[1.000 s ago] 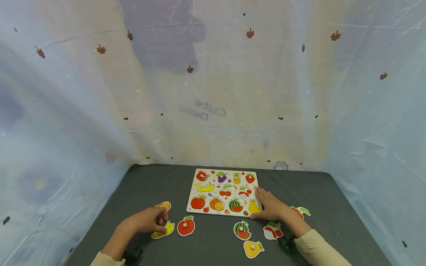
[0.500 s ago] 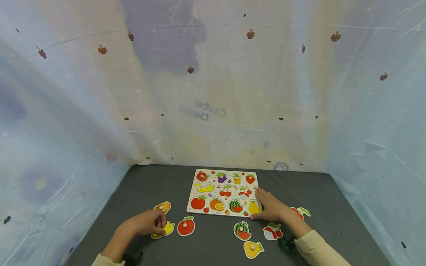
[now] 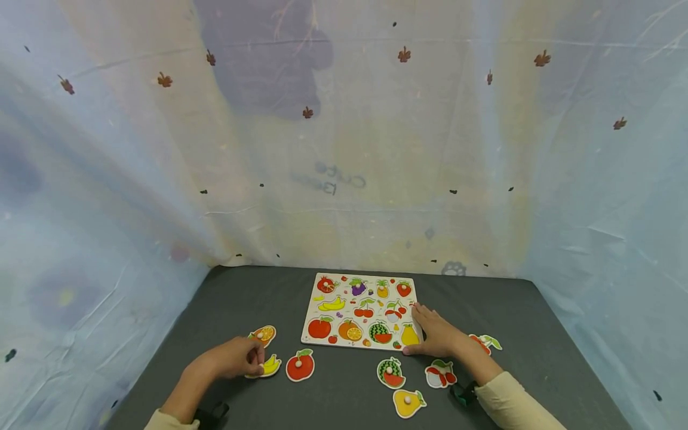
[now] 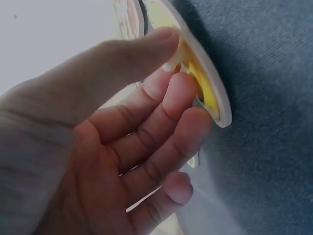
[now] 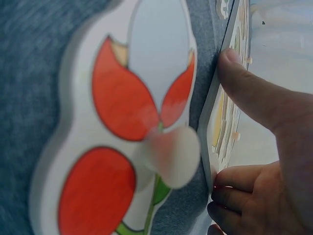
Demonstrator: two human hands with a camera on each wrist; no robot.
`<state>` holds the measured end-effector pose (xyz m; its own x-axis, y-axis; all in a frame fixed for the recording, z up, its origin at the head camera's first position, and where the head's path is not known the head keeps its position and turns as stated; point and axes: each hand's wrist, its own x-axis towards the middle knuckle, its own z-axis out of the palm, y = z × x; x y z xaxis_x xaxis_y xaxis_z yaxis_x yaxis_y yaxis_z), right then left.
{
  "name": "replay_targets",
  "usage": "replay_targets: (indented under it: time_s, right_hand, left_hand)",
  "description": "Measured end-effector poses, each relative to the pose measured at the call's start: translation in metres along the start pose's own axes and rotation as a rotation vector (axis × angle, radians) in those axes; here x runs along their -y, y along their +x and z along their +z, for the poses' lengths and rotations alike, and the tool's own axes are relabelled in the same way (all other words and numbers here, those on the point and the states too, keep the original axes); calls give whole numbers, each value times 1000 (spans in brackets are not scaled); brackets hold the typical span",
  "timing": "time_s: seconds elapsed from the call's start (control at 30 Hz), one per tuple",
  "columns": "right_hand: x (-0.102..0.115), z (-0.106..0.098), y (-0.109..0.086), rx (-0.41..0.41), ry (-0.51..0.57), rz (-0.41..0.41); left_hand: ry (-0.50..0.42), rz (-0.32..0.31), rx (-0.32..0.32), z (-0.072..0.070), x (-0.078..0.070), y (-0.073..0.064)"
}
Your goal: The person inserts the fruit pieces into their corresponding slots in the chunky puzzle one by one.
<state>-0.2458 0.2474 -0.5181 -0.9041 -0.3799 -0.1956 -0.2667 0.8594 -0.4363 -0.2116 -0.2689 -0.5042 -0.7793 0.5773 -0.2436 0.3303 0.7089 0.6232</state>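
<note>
- L hand (image 3: 231, 358), lower left of head view: thumb & index pinch the banana piece (image 3: 271, 365) by its knob, mostly covered by fingertips. Piece's L end hidden behind the hand; in L wrist view it's tilted, top cut off by frame edge – can't tell if it touches the cloth (image 3: 344, 394).
- Orange piece (image 3: 264, 333), just above that hand: L part hidden by it.
- Apple piece (image 3: 300, 366), just R of banana: fully visible.
- R hand (image 3: 438, 333), right of centre, lower half: grasps nothing, fingers extended, thumb apart, touching R edge of the fruit board (image 3: 313, 312). Covers a strip of that edge; R wrist view has the board nearly edge-on, pics squashed – hard to read.
- Red-and-white fruit piece (image 3: 442, 371), below R hand: its lower end in R wrist view is cut off, knob blurred.
- Red piece w/ green leaf (image 3: 486, 341), right: partly behind forearm, fruit unclear.
- Watermelon piece (image 3: 390, 372) & pear piece (image 3: 408, 404), bottom centre-right: both whole.
- Both sleeves run off bottom.
</note>
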Motion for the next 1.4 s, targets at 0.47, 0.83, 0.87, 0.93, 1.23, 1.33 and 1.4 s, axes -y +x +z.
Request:
replay_targets:
  time_s: [0.47, 0.83, 0.87, 0.93, 1.23, 1.33, 1.4]
  right_hand:
    - [-2, 0, 1, -1, 9, -10]
    - [-4, 2, 2, -10, 8, -20]
    - [-4, 2, 2, -10, 7, -21]
    - [-4, 2, 2, -8, 5, -19]
    - [-3, 1, 0, -4, 5, -16]
    - [-3, 1, 0, -2, 0, -16]
    - [-4, 1, 1, -3, -1, -17]
  left_hand:
    - [69, -18, -100, -5, -2, 7]
    - [181, -121, -307, -2, -12, 27]
    - [191, -140, -321, -2, -13, 29]
    - [207, -165, -344, -1, -17, 34]
    - [262, -161, -421, 5, -30, 54]
    - [269, -132, -438, 7, -31, 59]
    - [277, -117, -444, 8, -32, 64]
